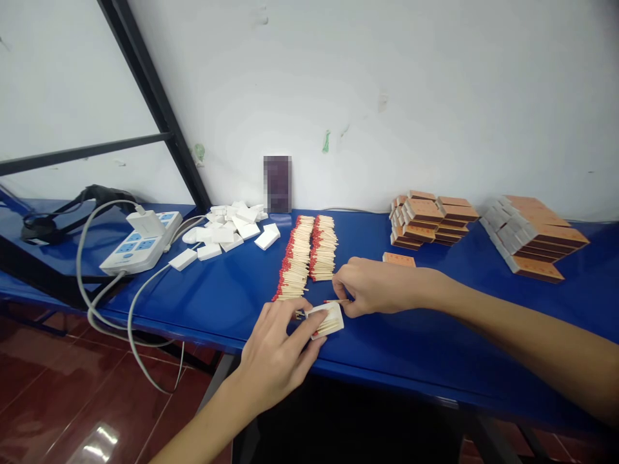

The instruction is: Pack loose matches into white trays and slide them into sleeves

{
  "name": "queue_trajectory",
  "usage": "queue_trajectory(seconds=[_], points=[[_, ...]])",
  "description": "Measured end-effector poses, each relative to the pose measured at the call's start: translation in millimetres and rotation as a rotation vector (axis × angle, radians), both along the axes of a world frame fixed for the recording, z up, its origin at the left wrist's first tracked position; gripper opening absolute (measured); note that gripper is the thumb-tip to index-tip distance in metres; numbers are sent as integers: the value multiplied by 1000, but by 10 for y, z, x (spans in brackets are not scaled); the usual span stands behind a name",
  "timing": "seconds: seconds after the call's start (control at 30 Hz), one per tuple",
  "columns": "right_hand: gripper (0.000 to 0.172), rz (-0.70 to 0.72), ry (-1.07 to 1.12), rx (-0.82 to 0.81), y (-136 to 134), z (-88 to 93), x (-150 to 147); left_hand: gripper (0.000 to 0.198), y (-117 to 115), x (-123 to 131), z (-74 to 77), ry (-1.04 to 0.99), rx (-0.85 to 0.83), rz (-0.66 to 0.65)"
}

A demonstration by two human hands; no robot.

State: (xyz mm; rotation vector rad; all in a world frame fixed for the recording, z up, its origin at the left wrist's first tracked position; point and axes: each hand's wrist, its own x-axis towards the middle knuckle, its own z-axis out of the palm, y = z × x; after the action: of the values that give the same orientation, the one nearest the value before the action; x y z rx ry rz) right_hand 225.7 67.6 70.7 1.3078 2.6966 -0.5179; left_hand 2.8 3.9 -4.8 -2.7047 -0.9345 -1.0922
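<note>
My left hand (283, 348) grips a small white matchbox tray (338, 320) near the front of the blue table, its fingers partly covering the matches inside. Just right of the tray, my right hand (370, 288) pinches a single red-tipped match (334, 301) between thumb and fingers. Behind both hands lie two long rows of loose matches, a left row (296, 254) and a shorter right row (323, 248), red heads toward the left. One orange matchbox (399, 259) lies flat beyond my right wrist.
White empty trays (232, 225) are heaped at the back left, near a power strip (140, 245) with trailing cables. A dark pixelated rectangle (278, 185) leans on the wall. Stacked orange matchboxes (425, 219) and a second stack (546, 229) stand right. A black metal frame (159, 103) rises left.
</note>
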Motion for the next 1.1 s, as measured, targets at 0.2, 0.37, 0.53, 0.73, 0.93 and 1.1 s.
queue_trajectory(seconds=[0.2,0.37,0.53,0.73,0.93,1.1], points=[[4,-27,-35,34,3,85,25,17,-27,16,47,36,-56,30],[6,-39,12,43,-71,312,109,21,-27,27,53,21,-72,32],[8,34,49,-18,-241,324,10,26,-17,29,62,25,-79,12],[7,133,82,-71,-314,157,-161,22,-10,29,56,60,-81,6],[12,140,118,-125,-280,120,-121,16,-3,28,39,69,-76,3],[16,156,135,-147,-295,191,-94,13,-18,42,68,15,-49,10]])
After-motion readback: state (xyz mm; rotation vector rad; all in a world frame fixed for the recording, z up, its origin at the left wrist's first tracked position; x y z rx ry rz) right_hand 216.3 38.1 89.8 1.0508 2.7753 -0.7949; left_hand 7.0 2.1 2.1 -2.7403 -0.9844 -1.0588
